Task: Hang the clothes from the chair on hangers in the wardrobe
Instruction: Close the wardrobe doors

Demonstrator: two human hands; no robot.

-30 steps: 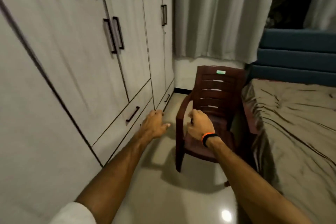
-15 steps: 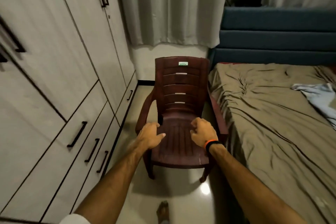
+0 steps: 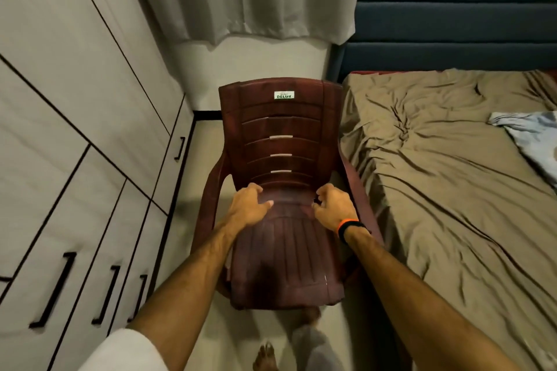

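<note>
Two hands are reaching over a bare seat, and that is the trouble: no clothes are lying on the chair (image 3: 280,190). Beside it, the bed (image 3: 437,190) is carrying a pale blue garment (image 3: 533,135) at the right edge (possibly the thing wanted), and mistaking it for chair laundry could be the slip. To the left, the wardrobe (image 3: 75,99) is standing shut — hangers are hidden. Both the left hand (image 3: 245,208) and the right hand (image 3: 333,208) are hovering half-curled, gripping nothing — they risk closing on empty plastic.
</note>
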